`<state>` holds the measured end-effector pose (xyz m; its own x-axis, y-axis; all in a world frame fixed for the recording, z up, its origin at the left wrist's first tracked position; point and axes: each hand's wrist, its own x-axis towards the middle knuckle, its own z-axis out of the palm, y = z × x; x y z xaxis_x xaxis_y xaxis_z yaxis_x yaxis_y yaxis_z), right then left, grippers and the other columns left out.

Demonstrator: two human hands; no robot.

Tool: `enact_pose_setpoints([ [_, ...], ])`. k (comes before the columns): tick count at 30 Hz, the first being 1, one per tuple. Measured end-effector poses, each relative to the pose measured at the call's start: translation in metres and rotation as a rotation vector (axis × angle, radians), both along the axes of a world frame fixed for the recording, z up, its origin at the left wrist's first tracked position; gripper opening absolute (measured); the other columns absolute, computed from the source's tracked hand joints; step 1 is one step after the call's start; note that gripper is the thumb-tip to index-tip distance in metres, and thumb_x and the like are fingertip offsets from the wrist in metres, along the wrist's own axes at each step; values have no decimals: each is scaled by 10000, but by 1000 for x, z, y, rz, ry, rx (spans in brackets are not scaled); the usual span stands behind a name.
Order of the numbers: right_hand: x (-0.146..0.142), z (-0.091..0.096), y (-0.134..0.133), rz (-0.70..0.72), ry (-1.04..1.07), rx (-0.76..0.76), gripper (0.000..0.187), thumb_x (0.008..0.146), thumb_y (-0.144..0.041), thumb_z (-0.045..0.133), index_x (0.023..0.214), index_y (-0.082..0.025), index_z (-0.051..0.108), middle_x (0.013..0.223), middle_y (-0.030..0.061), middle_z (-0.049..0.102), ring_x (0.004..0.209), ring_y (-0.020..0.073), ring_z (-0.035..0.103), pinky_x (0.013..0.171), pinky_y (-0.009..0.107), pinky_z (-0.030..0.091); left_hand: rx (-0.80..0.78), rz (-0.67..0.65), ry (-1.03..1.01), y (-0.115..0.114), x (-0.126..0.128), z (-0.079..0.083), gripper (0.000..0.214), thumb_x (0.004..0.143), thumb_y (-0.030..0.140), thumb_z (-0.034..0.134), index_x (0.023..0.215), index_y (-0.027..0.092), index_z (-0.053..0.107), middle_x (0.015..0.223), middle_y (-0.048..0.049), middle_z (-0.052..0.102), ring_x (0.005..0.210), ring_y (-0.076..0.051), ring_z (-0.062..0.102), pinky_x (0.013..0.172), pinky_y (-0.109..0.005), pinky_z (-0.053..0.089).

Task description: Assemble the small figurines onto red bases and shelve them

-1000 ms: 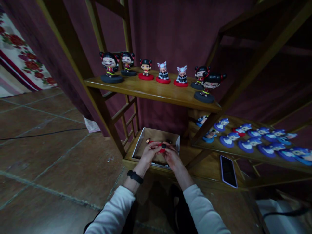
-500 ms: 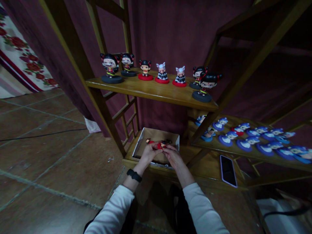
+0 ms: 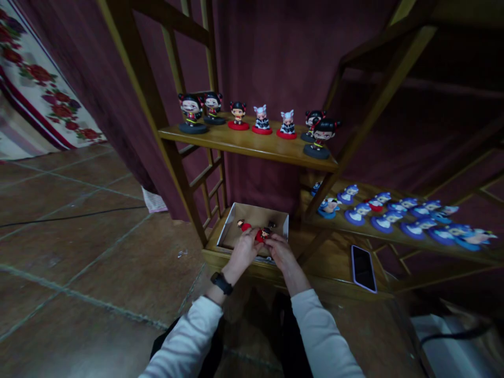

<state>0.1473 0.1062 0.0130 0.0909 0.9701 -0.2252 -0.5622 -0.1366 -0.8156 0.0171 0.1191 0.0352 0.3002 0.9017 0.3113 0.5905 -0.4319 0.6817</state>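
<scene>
My left hand (image 3: 243, 250) and right hand (image 3: 280, 251) meet over the front edge of the open cardboard box (image 3: 236, 220), which sits on the lowest wooden shelf (image 3: 334, 262). Between the fingertips of both hands I pinch a small red figurine (image 3: 261, 234) with a dark head; both grips are closed on it, and it hangs just above the box's front half. A 2nd red figurine (image 3: 243, 226) lies inside the box near its left wall. A black watch (image 3: 221, 283) sits on my left wrist. A phone (image 3: 363, 268) lies flat on the same shelf, well to the right of the box. On the upper shelf (image 3: 252, 147) 7 figurines (image 3: 260, 118) stand in a row along its back edge. To the right, blue figurines (image 3: 394, 218) lie across a middle shelf (image 3: 354, 231).
</scene>
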Motion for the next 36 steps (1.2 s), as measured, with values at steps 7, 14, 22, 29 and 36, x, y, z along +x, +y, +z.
enact_pose_setpoints([
  [7,-1,12,-44,69,53,38,277,563,-198,734,832,-171,679,941,54,699,884,180,625,826,309,463,-455,-27,-552,-28,-4,-2,370,588,263,713,921,129,620,710,-8,636,660,-144,579,669,-276,458],
  [14,-5,9,-99,121,67,55,341,578,-220,747,905,-169,666,976,65,692,919,189,627,909,359,434,-611,-12,-814,-84,-13,-4,417,497,259,781,848,121,602,733,-22,646,676,-133,586,697,-277,452],
  [22,-12,-2,-130,145,16,63,273,562,-180,719,828,-175,663,859,37,697,826,175,632,811,322,463,-250,-2,-277,-122,-18,-16,354,676,222,646,1016,172,559,906,-43,642,823,-174,596,784,-328,464],
  [29,-10,-11,-133,29,-2,38,209,538,-100,682,716,-193,623,749,-18,669,727,121,616,725,250,470,7,-74,90,-138,-16,-5,469,773,199,532,1229,166,427,1150,-115,561,1080,-215,519,944,-365,398],
  [36,0,-9,-134,53,-24,34,336,529,-64,646,828,-215,625,818,-16,684,757,141,630,761,295,494,138,-104,304,-146,-14,3,386,836,251,452,1209,160,410,1101,-126,567,1039,-226,525,904,-366,396],
])
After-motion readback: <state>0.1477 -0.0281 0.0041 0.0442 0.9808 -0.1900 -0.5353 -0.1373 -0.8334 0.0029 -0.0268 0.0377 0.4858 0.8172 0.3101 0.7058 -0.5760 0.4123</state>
